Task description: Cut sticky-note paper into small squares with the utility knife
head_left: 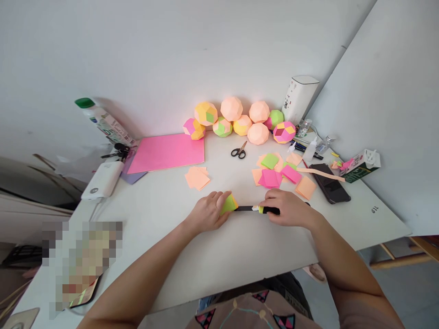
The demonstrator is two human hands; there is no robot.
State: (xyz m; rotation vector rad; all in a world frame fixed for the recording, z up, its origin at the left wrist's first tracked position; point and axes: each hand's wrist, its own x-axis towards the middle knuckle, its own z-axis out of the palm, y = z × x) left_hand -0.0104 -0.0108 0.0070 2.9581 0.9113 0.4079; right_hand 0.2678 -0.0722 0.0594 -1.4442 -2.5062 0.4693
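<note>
My left hand (208, 211) is closed on a small folded piece of green and yellow paper (229, 204), pressing it to the white table (212, 256). My right hand (287, 208) is closed on the handle of a black and yellow utility knife (255, 209), whose blade end points left at the paper. Both hands rest on the table near its front edge.
Loose pink, green and orange paper squares (274, 173) lie behind my right hand, an orange stack (196, 177) behind my left. Scissors (239, 151), a pink sheet (167, 152), several paper polyhedron balls (236, 119), a phone (329, 183), glue bottles, a carton (360, 165) and a power bank (103, 179) surround them.
</note>
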